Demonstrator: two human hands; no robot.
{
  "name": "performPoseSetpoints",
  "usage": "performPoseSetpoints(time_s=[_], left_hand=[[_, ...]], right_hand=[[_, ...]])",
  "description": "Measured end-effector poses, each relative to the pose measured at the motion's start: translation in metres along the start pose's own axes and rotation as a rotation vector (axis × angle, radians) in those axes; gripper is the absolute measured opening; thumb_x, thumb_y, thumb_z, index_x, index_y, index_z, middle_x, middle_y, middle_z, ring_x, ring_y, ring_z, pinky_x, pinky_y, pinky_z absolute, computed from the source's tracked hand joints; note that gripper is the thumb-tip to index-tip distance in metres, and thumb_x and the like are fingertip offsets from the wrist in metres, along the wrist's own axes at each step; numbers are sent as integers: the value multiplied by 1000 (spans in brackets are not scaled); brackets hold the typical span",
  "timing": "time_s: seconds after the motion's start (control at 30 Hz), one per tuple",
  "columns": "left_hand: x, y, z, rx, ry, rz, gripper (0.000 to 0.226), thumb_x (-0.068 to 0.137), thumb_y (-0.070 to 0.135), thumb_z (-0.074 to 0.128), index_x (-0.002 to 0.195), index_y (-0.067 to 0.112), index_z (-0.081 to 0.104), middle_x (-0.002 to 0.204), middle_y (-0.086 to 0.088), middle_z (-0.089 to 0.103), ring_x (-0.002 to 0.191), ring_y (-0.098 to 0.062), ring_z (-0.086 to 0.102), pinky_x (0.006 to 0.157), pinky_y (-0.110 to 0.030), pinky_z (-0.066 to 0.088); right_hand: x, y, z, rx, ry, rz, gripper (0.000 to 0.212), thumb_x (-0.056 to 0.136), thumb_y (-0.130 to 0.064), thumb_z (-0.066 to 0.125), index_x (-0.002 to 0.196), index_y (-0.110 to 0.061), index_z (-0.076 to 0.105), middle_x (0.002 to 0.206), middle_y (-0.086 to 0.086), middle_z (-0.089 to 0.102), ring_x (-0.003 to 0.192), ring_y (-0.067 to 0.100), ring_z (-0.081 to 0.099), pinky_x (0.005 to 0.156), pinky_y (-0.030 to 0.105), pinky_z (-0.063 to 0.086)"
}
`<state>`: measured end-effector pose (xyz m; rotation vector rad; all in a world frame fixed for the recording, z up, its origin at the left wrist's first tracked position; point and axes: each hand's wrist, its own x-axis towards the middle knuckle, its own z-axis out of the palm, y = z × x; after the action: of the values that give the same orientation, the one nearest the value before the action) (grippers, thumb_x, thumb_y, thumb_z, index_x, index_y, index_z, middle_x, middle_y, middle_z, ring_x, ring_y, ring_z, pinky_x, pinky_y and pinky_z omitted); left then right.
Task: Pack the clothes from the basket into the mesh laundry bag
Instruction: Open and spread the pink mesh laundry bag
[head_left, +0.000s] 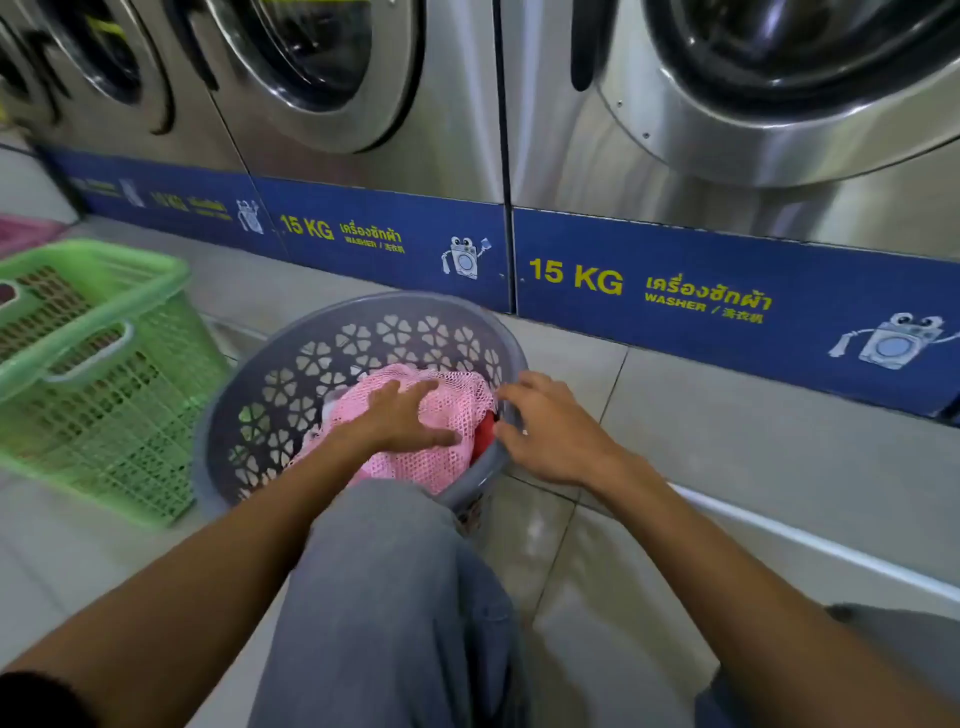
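Observation:
A round grey basket (291, 358) with flower-shaped holes stands on the floor in front of my knee. Inside it lies a pink mesh laundry bag (457, 410), bulging, with a red garment (484, 439) showing at its right edge. My left hand (400, 413) rests flat on top of the mesh bag, fingers spread. My right hand (545, 431) is at the basket's right rim, fingers spread and curled over the rim next to the red garment. Other clothes under the bag are mostly hidden.
A green rectangular plastic basket (98, 374) stands close to the left. A pink basket edge (26, 231) shows at far left. Steel washing machines (675, 156) with a blue base strip line the far side. My grey-trousered knee (384, 597) is in front.

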<state>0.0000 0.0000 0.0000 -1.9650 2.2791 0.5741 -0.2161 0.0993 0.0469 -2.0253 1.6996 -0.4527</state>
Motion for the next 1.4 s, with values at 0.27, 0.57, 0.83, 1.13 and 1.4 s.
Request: performPoseSetpoints(time_s=[0.27, 0.57, 0.83, 1.13, 1.4], left_hand=[[2, -31, 46, 92, -109, -96, 59, 75, 40, 75, 126, 43, 46, 142, -13, 39, 124, -34, 47, 104, -53, 44], [-2, -1, -29, -228, 341, -36, 16, 86, 6, 58, 98, 10, 68, 99, -10, 65, 92, -23, 58, 77, -29, 38], [-49, 98, -143, -929, 502, 193, 27, 83, -2, 51, 76, 23, 57, 69, 1, 56, 70, -17, 51, 62, -31, 37], [-96, 130, -72, -946, 55, 490, 28, 88, 3, 67, 94, 30, 63, 89, 2, 71, 78, -7, 63, 70, -26, 48], [-90, 148, -22, -960, -6, 532, 35, 81, 38, 77, 113, 27, 67, 65, 5, 56, 58, -6, 54, 55, -19, 45]], right_hand=[[-7, 0, 12, -22, -46, 9, 40, 104, -34, 46, 137, -16, 59, 164, 9, 21, 138, 37, 39, 115, 46, 37], [-1, -15, -1, -17, -150, 31, 38, 100, -31, 52, 136, -19, 59, 164, 12, 19, 130, 35, 50, 109, 44, 45], [-5, -15, -45, 563, 51, 146, 70, 98, -47, 60, 157, -27, 28, 156, 2, 48, 137, 25, 52, 96, 31, 43], [-51, 18, -77, 743, 256, 197, 30, 85, -9, 71, 113, -19, 69, 103, 0, 76, 95, 15, 68, 96, 53, 57], [-110, 71, -102, 701, 638, 410, 21, 96, -19, 62, 83, -11, 76, 78, 0, 72, 72, 10, 61, 69, 27, 55]])
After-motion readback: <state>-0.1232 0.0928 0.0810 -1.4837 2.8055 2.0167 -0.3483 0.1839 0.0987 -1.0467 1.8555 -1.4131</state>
